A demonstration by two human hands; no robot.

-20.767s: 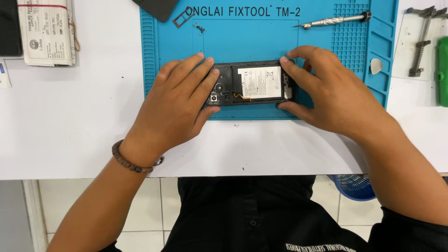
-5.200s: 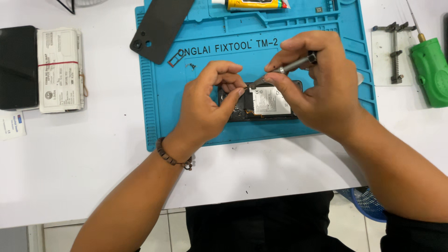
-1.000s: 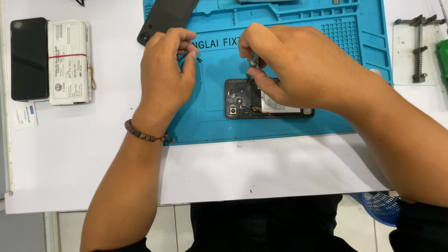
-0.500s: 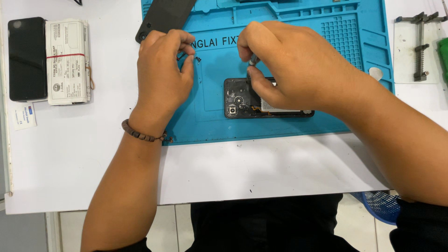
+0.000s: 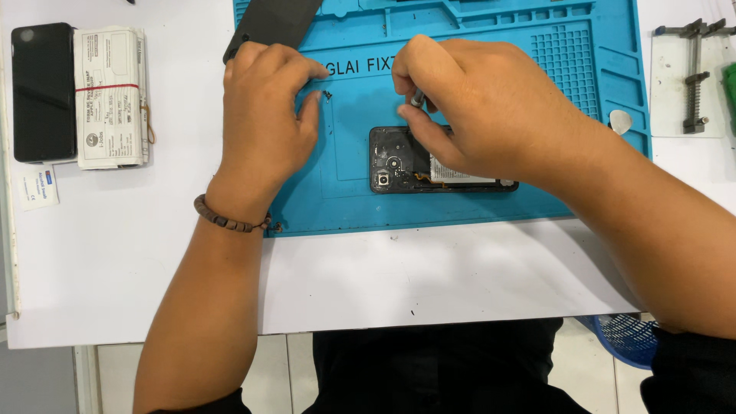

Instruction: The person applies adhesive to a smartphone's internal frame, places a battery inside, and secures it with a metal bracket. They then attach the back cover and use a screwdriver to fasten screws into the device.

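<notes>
One opened smartphone (image 5: 402, 161) lies back-side up near the middle of the blue silicone repair mat (image 5: 491, 84), camera end pointing left, with its innards and a white-labelled battery showing; the right part of it is tucked under the right hand (image 5: 479, 115). That hand has its fingers bunched together, pinching a slim metal screwdriver (image 5: 418, 98) between thumb and forefinger just above the phone's top edge; only a short bit of the tool shows, so I can't tell where its tip sits. The left hand (image 5: 264, 123) rests on the mat's left part, fingers curled loosely with the fingertips drawn close together right beside a tiny dark screw-like bit (image 5: 327, 95); can't tell if it's actually touching it. One beaded bracelet (image 5: 228, 221) on the left wrist. One dark back cover (image 5: 272, 23) lies at the mat's top left corner, partly under the left hand. Off the mat on the white table (image 5: 429, 276): one black phone (image 5: 44, 90) and one banded white paper bundle (image 5: 110, 96) side by side at left, one white guitar-pick opener (image 5: 620, 120) on the mat's right edge, and one metal clamp tool (image 5: 694, 73) at far right.
</notes>
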